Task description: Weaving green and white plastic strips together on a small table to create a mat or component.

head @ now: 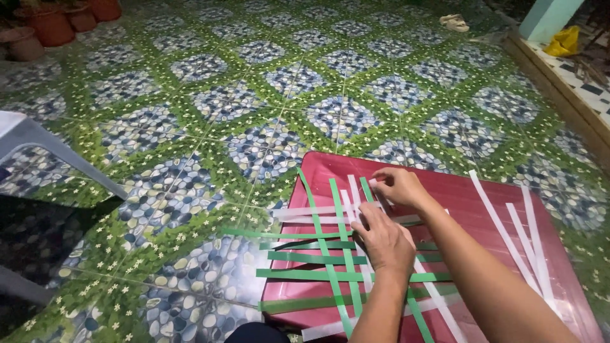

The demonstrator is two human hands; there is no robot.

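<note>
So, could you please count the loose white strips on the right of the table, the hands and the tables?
Loose white strips: 3
Hands: 2, left hand and right hand
Red table: 1
Total: 6

i see a half-woven mat of flat green and white plastic strips [330, 254] lying flat on the red plastic worktop [483, 209], its crossing strips loose at the ends. my left hand [383, 238] presses down on the weave; my right hand [397, 186] pinches a white strip [375, 190] at its far edge.
</note>
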